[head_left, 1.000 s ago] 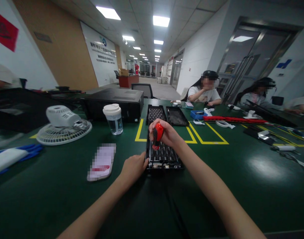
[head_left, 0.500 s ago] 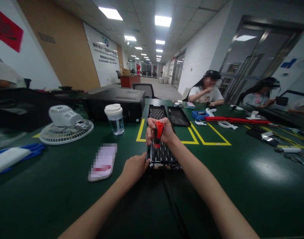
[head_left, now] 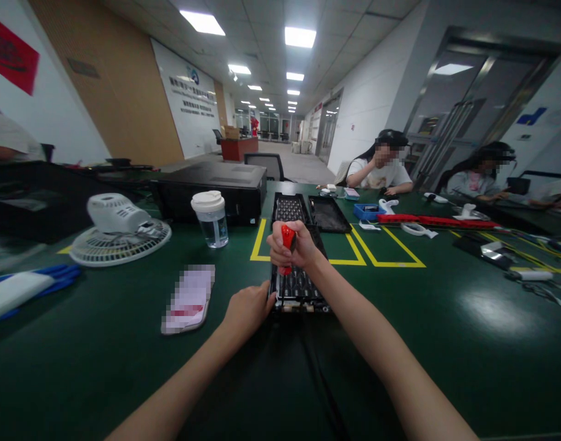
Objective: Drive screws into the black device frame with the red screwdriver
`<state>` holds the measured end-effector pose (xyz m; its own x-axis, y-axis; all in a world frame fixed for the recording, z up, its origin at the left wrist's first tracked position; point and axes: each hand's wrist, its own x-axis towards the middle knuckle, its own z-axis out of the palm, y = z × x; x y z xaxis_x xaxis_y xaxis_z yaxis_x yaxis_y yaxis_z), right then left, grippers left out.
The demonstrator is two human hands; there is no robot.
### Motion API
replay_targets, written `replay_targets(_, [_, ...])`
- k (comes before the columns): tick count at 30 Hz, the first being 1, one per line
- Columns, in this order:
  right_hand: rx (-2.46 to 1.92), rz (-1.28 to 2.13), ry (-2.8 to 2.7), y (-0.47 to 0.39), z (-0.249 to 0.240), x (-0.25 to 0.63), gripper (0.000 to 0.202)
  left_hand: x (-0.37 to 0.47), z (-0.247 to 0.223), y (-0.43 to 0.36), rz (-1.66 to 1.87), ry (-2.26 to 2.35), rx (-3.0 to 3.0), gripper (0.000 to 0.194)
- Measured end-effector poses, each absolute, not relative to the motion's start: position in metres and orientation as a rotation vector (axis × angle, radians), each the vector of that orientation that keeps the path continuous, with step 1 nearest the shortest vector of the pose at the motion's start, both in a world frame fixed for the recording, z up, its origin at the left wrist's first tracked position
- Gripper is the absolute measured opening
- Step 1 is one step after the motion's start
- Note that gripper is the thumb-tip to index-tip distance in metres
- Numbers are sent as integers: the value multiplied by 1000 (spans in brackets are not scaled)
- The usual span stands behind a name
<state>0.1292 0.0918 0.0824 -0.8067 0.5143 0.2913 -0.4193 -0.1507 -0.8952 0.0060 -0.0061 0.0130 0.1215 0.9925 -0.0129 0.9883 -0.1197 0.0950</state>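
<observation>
My right hand [head_left: 304,244] is closed around the red handle of a screwdriver [head_left: 287,239], held upright. Its thin shaft points down at the near left corner of a long black casing [head_left: 312,286] with rows of rounded cells; whether the tip sits in a screw I cannot tell. My left hand [head_left: 247,307] grips the casing's near left edge, thumb along the side and the other fingers mostly hidden. A dark cable [head_left: 315,361] runs from the casing's near end towards me.
Left of my hands lie a phone [head_left: 188,300], a lidded water cup [head_left: 210,220] and a white fan [head_left: 119,229]. Beyond the casing is a black tray [head_left: 329,214], with a blue box [head_left: 368,212] to its right. Other people [head_left: 379,168] sit across the table.
My right hand and the screwdriver have shifted slightly left, and the handle has turned a little. My left hand keeps its place on the casing.
</observation>
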Motion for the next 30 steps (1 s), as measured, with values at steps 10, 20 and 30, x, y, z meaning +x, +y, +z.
replay_targets(10, [-73,1897,-1465,82,85,131,32,4,7,-5,119,2021,2339,37])
replay_targets(20, [-18,1823,-1447,73,86,129,28,3,7,-4,120,2034,2357,36])
replay_targets(30, [-67,1737,-1378,71,84,130,26,3,7,-5,123,2033,2363,36])
